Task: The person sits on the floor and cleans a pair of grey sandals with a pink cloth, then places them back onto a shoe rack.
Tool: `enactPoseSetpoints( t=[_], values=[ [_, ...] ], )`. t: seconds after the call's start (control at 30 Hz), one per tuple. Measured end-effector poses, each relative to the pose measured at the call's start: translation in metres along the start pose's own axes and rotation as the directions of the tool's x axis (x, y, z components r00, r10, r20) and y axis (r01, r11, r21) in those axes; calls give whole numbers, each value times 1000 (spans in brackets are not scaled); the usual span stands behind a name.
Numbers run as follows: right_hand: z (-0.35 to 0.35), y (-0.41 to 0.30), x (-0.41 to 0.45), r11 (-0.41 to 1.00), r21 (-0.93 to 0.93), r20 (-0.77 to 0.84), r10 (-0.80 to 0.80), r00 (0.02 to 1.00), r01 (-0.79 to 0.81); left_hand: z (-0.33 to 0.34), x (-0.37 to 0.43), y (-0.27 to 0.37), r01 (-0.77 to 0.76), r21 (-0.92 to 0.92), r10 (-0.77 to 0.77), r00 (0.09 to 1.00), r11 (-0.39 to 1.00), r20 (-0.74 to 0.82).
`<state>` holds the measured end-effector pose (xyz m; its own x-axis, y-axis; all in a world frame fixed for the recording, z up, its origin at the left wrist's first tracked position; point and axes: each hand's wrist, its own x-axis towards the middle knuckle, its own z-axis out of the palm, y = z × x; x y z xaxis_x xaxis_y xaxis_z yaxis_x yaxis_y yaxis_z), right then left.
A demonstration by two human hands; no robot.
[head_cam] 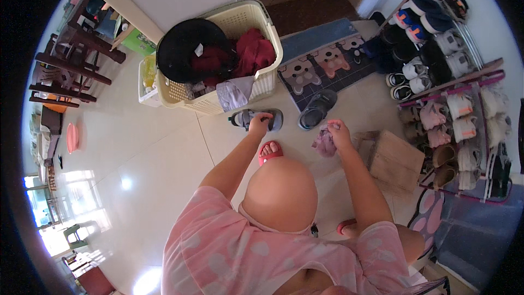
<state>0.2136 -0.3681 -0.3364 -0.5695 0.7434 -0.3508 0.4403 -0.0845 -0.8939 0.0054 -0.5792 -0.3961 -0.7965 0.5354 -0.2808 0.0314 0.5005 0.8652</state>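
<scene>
My left hand (261, 124) is at a grey strapped sandal (241, 119), fingers curled over its middle edge and hiding part of it. A crumpled pinkish-mauve cloth (324, 142) hangs from my right hand (339, 132), which grips it by the top. Just beyond that hand, a dark grey sandal (318, 108) lies on the tiled floor with its toe partly on a mat. My knee is bent between both arms, and a red slipper (270, 153) is on the foot below it.
A cream laundry basket (268, 78) holds dark red clothing (256, 51) and a black round item (180, 51). A bear-patterned mat (331, 63) lies by the doorway. At right are a wooden stool (396, 159) and a shoe rack (450, 86) full of shoes. A pink basin (72, 137) is far left.
</scene>
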Motion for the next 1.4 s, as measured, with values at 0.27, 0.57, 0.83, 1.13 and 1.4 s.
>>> enactPoseSetpoints(
  t=[0.27,0.57,0.83,1.13,1.4],
  values=[
    [-49,-51,-71,991,109,-67,-65,996,72,21,-31,88,-67,-458,182,961,886,210],
    [-157,-125,-165,949,47,-164,-299,940,311,31,-101,301,-190,-455,383,841,870,382],
    [-229,-189,-255,807,-257,-80,-566,820,532,50,-172,388,340,-397,222,452,853,864],
    [-255,-136,-233,894,84,-57,-436,898,439,118,-206,388,361,-181,30,385,915,922],
    [-269,-128,-211,919,336,-184,-150,971,206,136,-212,385,330,-300,141,428,895,893]
  ],
)
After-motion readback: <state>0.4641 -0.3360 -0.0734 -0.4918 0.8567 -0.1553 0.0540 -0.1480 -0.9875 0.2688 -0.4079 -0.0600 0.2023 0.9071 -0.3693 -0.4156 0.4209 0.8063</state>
